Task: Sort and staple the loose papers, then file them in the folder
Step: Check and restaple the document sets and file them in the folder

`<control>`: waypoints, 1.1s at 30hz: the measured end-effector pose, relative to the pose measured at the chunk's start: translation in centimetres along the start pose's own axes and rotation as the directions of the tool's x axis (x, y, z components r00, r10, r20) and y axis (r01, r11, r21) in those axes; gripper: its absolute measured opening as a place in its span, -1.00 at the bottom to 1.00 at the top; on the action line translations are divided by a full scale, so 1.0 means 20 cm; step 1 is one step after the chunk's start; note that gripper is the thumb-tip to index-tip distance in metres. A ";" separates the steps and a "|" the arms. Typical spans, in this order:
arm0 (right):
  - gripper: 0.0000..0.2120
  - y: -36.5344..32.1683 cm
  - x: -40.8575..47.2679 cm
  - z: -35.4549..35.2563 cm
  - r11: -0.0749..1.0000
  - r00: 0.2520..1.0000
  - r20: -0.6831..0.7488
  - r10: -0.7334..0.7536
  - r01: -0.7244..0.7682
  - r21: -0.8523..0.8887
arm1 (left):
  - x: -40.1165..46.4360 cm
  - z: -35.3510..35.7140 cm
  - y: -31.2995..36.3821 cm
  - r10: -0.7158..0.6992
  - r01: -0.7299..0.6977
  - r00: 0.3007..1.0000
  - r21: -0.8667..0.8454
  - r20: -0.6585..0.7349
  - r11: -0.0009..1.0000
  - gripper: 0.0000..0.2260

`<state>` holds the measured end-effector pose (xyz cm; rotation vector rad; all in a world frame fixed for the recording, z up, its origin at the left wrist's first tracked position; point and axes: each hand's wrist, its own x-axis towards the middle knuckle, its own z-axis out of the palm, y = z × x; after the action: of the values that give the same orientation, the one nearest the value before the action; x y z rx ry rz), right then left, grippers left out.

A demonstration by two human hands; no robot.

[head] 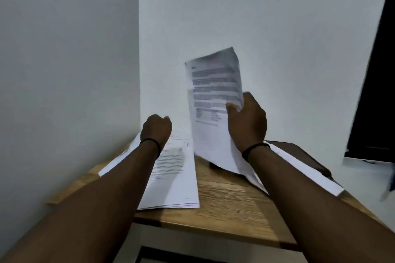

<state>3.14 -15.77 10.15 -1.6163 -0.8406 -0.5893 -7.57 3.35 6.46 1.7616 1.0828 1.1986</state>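
My right hand (246,120) grips a printed sheet (213,100) by its right edge and holds it upright above the wooden table (230,205). My left hand (157,127) hovers over a pile of printed papers (173,179) on the table's left side; its fingers are curled and nothing shows in them. More white sheets (299,168) lie under my right forearm. A dark brown folder (299,151) lies at the table's right rear, partly covered by those sheets. A small dark object (213,165) peeks out below the raised sheet; I cannot tell what it is.
The table stands in a corner between two white walls (277,28). A dark panel (376,92) stands at the right edge of view. The table's front edge (213,231) is close to me, with a white frame beneath it.
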 end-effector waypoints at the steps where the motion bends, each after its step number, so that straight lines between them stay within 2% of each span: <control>1: -0.89 -0.08 -0.01 0.07 0.999 0.999 0.021 -0.035 0.034 0.019 | 0.03 -0.09 -0.05 -0.021 0.027 0.999 0.125 -0.047 0.992 -0.76; 3: -0.88 -0.15 -0.01 0.14 0.995 0.997 0.052 -0.056 0.052 0.081 | 0.03 -0.19 -0.12 -0.082 0.104 0.993 0.311 -0.081 0.945 -0.78; 6: -0.85 -0.18 -0.05 0.27 0.976 0.991 0.130 0.015 -0.043 0.212 | 0.06 -0.34 -0.30 -0.273 0.278 0.958 0.526 -0.089 0.804 -0.51; 8: -0.84 -0.15 -0.08 0.33 0.957 0.980 0.171 0.097 -0.139 0.255 | 0.07 -0.39 -0.39 -0.364 0.270 0.931 0.639 0.016 0.720 -0.35; 10: -0.83 -0.12 -0.12 0.37 0.936 0.964 0.202 0.171 -0.223 0.271 | 0.06 -0.40 -0.43 -0.386 0.205 0.913 0.667 0.134 0.716 -0.43; 12: -0.80 -0.09 -0.13 0.39 0.921 0.948 0.226 0.224 -0.282 0.269 | 0.05 -0.38 -0.45 -0.381 0.191 0.911 0.654 0.159 0.731 -0.50; 18: -0.78 0.00 -0.16 0.38 0.900 0.915 0.295 0.277 -0.354 0.253 | 0.06 -0.34 -0.48 -0.399 0.169 0.896 0.683 0.193 0.711 -0.36; 23: -0.83 0.01 -0.14 0.35 0.908 0.916 0.267 0.300 -0.360 0.216 | 0.05 -0.32 -0.43 -0.250 0.170 0.967 0.601 0.051 0.781 -0.67; 27: -0.90 -0.03 -0.06 0.28 0.948 0.947 0.165 0.276 -0.297 0.117 | 0.06 -0.37 -0.21 -0.010 0.011 1.000 0.511 -0.004 0.860 -0.94; 29: -0.91 -0.05 -0.02 0.23 0.974 0.970 0.103 0.219 -0.223 0.032 | 0.09 -0.41 -0.08 0.134 -0.097 0.990 0.477 -0.045 0.873 -0.91; 31: -0.89 -0.07 0.01 0.17 0.988 0.987 0.058 0.148 -0.144 -0.058 | 0.10 -0.44 0.05 0.266 -0.196 0.958 0.424 -0.112 0.884 -0.95; 33: -0.86 -0.07 0.04 0.12 0.986 0.993 0.030 0.111 -0.107 -0.131 | 0.12 -0.48 0.16 0.349 -0.290 0.925 0.321 -0.147 0.902 -0.91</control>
<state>2.27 -13.11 11.07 -1.7837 -0.7482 -0.5470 -15.37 5.43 12.85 2.1494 1.1649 1.5050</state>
